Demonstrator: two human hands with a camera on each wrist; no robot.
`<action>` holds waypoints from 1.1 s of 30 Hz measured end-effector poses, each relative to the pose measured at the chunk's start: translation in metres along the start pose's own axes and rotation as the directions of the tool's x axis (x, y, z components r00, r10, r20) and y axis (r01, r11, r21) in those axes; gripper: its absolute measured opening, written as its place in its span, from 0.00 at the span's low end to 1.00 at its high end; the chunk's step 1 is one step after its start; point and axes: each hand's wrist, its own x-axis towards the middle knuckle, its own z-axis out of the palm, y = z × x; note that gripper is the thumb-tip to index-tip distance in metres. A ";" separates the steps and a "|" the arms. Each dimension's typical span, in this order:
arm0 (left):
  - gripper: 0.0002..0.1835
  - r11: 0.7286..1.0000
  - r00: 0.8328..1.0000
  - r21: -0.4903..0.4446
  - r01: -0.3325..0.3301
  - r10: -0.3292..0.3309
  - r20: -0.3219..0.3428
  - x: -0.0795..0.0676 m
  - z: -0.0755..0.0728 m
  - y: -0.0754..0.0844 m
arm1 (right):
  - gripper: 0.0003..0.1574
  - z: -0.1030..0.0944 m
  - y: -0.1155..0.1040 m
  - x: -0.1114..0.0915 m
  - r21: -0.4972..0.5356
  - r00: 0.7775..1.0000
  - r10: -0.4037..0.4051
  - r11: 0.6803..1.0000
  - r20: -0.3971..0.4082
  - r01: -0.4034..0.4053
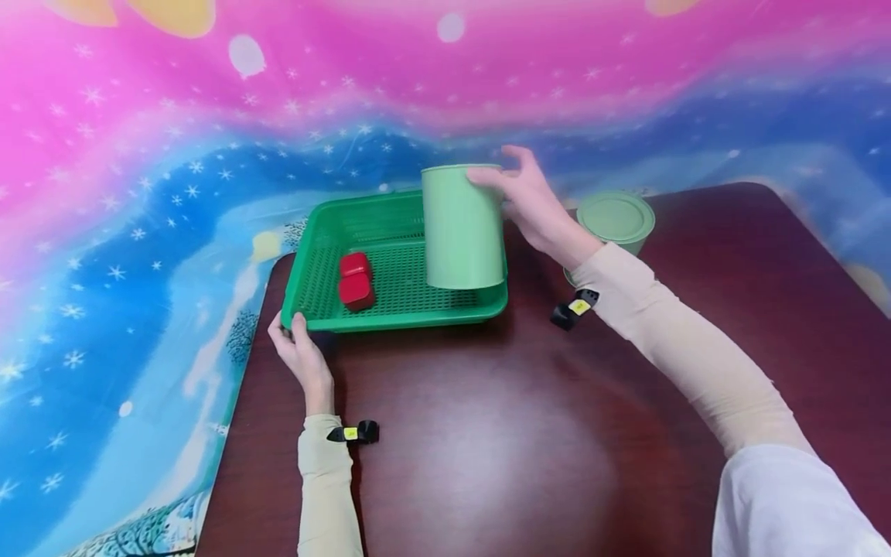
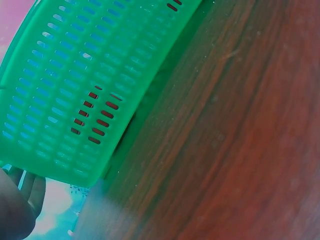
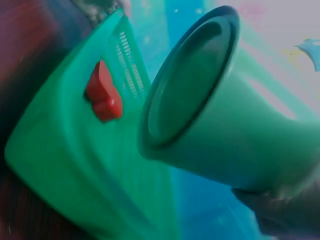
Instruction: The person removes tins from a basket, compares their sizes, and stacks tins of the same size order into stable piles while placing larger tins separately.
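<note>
In the head view, smooth, matt walls are covering the can point(image 1: 462, 232) at twelve o'clock. The perforated plastic basket point(image 1: 418, 319) is gleaming at ten, red blocks point(image 1: 356, 291) are looking glossy at nine, the polished, wood-look table point(image 1: 480, 441) is shining at six.

bare left hand point(image 1: 304, 357): low, thumb and fingers bent in a pinch | cream-sleeved left forearm point(image 1: 325, 487): pointing forward | bare right hand point(image 1: 539, 207): higher than the left, gripping, thumb and one finger parted | cream-sleeved right forearm point(image 1: 696, 363): slanting forward and inward | white right upper sleeve point(image 1: 786, 499): behind it
</note>
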 end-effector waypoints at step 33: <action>0.14 0.999 1.000 0.026 0.026 -0.026 -0.016 -0.002 -0.001 0.003 | 0.83 -0.060 0.105 -0.041 -0.403 0.939 -0.235 0.857 0.249 0.321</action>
